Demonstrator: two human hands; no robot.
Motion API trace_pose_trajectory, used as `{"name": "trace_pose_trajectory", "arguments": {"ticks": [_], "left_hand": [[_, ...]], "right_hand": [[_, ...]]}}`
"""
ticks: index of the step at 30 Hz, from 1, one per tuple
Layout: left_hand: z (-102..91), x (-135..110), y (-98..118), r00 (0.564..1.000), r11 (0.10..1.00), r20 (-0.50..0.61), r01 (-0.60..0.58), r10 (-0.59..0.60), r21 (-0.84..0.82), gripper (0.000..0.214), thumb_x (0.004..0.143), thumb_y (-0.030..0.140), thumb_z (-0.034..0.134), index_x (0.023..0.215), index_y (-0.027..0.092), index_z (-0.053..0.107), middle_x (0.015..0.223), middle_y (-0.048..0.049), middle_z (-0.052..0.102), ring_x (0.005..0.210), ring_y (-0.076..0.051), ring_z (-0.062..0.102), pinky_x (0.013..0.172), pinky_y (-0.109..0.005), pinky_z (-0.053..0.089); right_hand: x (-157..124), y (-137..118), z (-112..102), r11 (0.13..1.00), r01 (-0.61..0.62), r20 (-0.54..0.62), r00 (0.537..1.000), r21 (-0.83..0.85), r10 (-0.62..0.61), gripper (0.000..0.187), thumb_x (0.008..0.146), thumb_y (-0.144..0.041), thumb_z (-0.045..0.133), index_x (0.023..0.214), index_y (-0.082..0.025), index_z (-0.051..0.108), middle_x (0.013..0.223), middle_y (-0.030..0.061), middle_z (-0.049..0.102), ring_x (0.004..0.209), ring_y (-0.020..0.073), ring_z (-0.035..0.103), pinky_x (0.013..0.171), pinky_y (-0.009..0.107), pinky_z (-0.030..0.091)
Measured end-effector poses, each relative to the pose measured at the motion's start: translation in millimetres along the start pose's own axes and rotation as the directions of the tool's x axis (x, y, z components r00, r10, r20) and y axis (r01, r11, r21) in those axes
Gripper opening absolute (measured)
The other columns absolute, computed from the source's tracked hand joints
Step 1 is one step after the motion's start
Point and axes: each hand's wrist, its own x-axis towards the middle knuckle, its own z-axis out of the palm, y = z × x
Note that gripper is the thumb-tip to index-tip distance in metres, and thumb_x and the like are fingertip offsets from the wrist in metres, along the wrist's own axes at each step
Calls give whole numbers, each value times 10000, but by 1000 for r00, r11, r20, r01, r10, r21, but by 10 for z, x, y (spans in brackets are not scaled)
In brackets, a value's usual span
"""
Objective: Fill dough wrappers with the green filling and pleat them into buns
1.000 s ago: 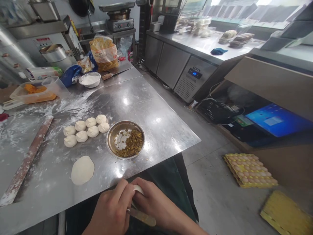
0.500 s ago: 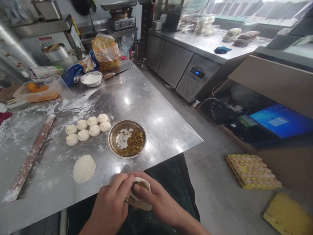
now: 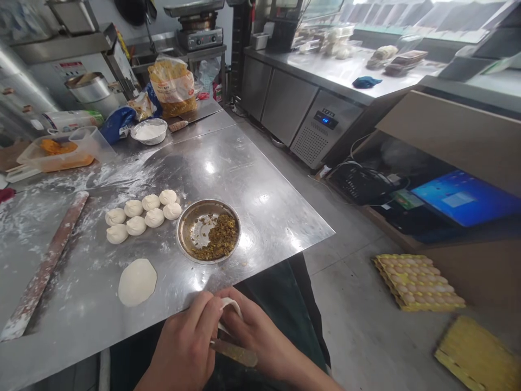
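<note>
Just off the table's near edge, my hands hold a dough wrapper [image 3: 232,306] between them, its pale rim standing up in a curve. My left hand [image 3: 185,339] is closed, thumb and fingers pinching the rim. Cupped around the other side is my right hand [image 3: 254,331], its thumb inside the wrapper. A flat filling spatula [image 3: 236,353] sticks out from my left hand, its blade across the front of my right. The filling in the wrapper is hidden. Ahead stands a steel bowl [image 3: 183,247] with dark chopped filling [image 3: 220,239]. A flat dough round [image 3: 137,282] lies to the left.
Several pleated buns [image 3: 136,225] sit in two rows left of the bowl. A floury wooden strip [image 3: 51,260] lies further left on the steel table [image 3: 260,179]. A flour bowl [image 3: 149,132] and a plastic tub [image 3: 67,155] stand behind. Egg trays [image 3: 419,282] rest on the floor at right.
The wrapper's rim has been drawn in and turned, so the filling no longer shows. My right thumb is further inside, and the spatula blade shows more clearly. The view shifted slightly.
</note>
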Motion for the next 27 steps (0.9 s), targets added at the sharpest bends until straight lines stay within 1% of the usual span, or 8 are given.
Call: {"name": "trace_pose_trajectory", "arguments": {"ticks": [3,7,10,14,16,21,24,27], "left_hand": [[15,-4,3,999,998,20,-36,35,48,599,857,38,419,1437,174,484,1107,-92,674,822,-193,720,637,-296,592],[28,-23,9,998,1000,59,1,0,-16,416,872,80,457,1256,197,569,1014,-75,658,842,-219,714,633,-309,592],[32,-20,3,998,999,54,-40,39,30,593,845,38,434,1419,171,495,1116,-99,681,815,-198,721,639,-295,598],[-1,-3,-22,999,998,6,-47,46,32,492,872,58,441,1335,183,551,1079,-88,696,821,-203,735,607,-295,596],[-25,8,-29,1000,1000,-27,-4,4,3,380,915,102,462,1261,203,583,1068,-80,696,881,-207,742,628,-288,605],[-49,48,-10,996,998,-86,-27,31,50,519,905,55,414,1397,171,527,1136,-95,708,959,-189,748,699,-262,621],[-52,56,13,995,1000,-92,-21,23,24,423,902,58,417,1268,193,581,1060,-83,706,951,-196,749,686,-263,619],[-55,45,17,999,999,-40,-26,27,29,500,902,53,423,1374,180,531,1131,-96,697,945,-193,742,669,-264,611]], "right_hand": [[-5,-68,-5,990,81,27,997,-113,-78,276,1040,-466,528,1023,-206,618,1031,34,647,985,208,593,863,331,487],[-4,-97,-5,987,-13,20,1000,-161,16,292,1056,-435,469,1033,-207,651,1030,46,684,966,220,628,857,350,497],[-4,-106,-16,982,23,5,1000,-185,-22,220,1024,-388,520,1024,-214,654,1053,49,682,995,231,615,893,362,495],[-26,-158,-69,992,-4,61,998,-123,12,332,940,-288,615,1269,-244,629,1171,43,675,1113,257,594,985,390,471],[-37,-165,-96,999,-29,80,996,-44,32,361,972,-319,583,1326,-252,609,1189,43,670,1134,261,598,995,401,469],[-45,-97,-85,997,9,85,996,76,-16,390,1046,-503,499,1346,-272,589,1210,54,644,1173,260,604,1034,425,477],[-39,-77,-47,993,-34,70,997,110,26,396,1037,-549,501,1305,-272,592,1144,49,645,1086,246,629,952,409,528],[-22,-85,-27,997,-18,51,999,69,14,360,1038,-543,498,1212,-247,608,1102,48,638,1045,237,623,930,399,536]]}}
